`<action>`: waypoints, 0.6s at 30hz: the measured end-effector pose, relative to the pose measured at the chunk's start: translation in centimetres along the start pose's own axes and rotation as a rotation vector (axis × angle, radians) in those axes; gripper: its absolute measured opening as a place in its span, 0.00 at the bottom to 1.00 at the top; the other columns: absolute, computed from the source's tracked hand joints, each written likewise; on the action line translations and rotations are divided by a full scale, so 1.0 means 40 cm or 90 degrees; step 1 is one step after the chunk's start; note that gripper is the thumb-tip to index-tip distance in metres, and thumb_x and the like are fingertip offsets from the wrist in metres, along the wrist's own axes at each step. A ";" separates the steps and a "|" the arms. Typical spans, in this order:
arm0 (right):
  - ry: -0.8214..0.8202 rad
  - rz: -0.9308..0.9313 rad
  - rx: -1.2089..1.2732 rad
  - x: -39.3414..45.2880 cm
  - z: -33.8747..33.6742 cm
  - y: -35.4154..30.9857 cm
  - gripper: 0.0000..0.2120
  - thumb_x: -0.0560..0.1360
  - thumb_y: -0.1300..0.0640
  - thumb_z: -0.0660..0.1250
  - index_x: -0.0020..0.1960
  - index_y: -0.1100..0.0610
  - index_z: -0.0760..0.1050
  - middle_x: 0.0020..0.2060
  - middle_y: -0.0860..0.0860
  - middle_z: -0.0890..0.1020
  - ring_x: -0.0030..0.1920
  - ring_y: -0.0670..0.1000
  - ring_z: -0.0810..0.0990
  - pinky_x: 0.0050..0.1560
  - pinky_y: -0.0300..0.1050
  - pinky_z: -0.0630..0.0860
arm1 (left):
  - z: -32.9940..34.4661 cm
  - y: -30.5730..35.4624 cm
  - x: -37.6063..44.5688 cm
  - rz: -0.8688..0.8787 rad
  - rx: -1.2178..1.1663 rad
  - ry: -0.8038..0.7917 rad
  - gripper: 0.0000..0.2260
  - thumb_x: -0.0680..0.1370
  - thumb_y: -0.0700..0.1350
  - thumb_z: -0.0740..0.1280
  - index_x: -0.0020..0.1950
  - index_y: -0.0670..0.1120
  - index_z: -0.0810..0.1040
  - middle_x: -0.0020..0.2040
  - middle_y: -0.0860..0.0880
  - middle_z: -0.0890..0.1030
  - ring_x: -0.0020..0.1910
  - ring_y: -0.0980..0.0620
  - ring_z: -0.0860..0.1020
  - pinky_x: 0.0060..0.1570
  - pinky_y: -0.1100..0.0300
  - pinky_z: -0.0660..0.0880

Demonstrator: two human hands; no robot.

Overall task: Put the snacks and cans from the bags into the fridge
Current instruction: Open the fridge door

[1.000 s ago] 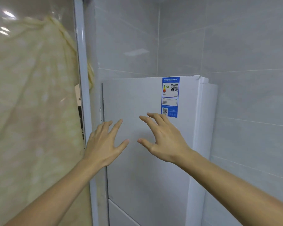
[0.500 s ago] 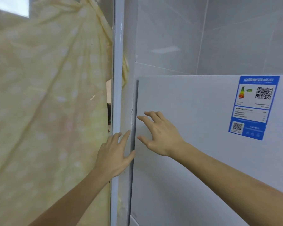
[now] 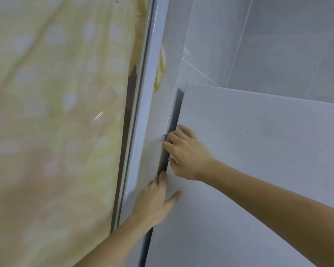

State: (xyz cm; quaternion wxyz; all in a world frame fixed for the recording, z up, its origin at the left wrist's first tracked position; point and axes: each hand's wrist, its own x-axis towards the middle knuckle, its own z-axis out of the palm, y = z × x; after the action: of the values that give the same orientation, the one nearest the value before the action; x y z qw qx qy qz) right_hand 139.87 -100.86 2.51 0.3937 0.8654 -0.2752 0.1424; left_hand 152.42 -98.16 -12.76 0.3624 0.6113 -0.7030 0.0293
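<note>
The white fridge door (image 3: pixel 258 151) fills the right half of the view, its left edge next to a dark narrow gap. My right hand (image 3: pixel 185 153) is at that left edge, its fingers curled round the edge into the gap. Lower down, my left hand (image 3: pixel 156 203) lies at the same edge, fingers reaching into the gap and thumb spread flat on the door face. No snacks, cans or bags are in view.
A white frame post (image 3: pixel 143 122) stands right beside the fridge's left edge, leaving only a slim gap. Behind glass on the left hangs a pale yellow curtain (image 3: pixel 56 112). Grey wall tiles (image 3: pixel 268 45) rise behind and above the fridge.
Both hands have moved left from the door face to the fridge door's left edge, and the view has swung and tilted leftward. The blue label has left the view.
</note>
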 end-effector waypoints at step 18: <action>-0.149 0.038 -0.132 0.009 -0.056 -0.101 0.09 0.71 0.54 0.66 0.43 0.53 0.84 0.46 0.50 0.82 0.63 0.56 0.74 0.83 0.61 0.43 | -0.019 0.023 -0.028 -0.094 -0.097 -0.044 0.34 0.77 0.73 0.54 0.68 0.46 0.65 0.58 0.46 0.81 0.53 0.43 0.82 0.43 0.54 0.76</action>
State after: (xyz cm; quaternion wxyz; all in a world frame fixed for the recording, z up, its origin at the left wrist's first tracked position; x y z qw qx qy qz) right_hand 142.47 -97.10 1.70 0.4418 0.8222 -0.3581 0.0231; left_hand 151.97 -96.61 -12.43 0.3843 0.6328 -0.6684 -0.0724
